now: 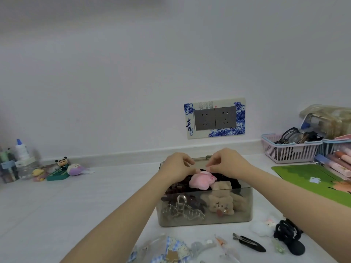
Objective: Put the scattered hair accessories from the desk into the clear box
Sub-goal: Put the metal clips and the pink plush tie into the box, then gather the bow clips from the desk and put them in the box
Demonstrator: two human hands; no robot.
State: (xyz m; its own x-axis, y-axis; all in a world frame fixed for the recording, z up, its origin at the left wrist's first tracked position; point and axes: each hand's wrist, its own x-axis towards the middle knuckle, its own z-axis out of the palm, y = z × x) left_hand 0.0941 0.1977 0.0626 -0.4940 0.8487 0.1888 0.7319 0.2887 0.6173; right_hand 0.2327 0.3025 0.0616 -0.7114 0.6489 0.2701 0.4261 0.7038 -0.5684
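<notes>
White desk [57,205] fills the view. Nearest lie a black clip [248,243], a dark claw [289,236], a white plush clip [263,227] and a checked scrunchie [174,249]. Behind them the smoky clear box [205,217] holds metal claws [182,209] and a beige bear [221,205]. Left hand [177,166] and right hand [227,163], close together, pinch a pink plush [201,180] atop the pile. Beyond: pink basket [290,150], wall socket [215,118].
</notes>
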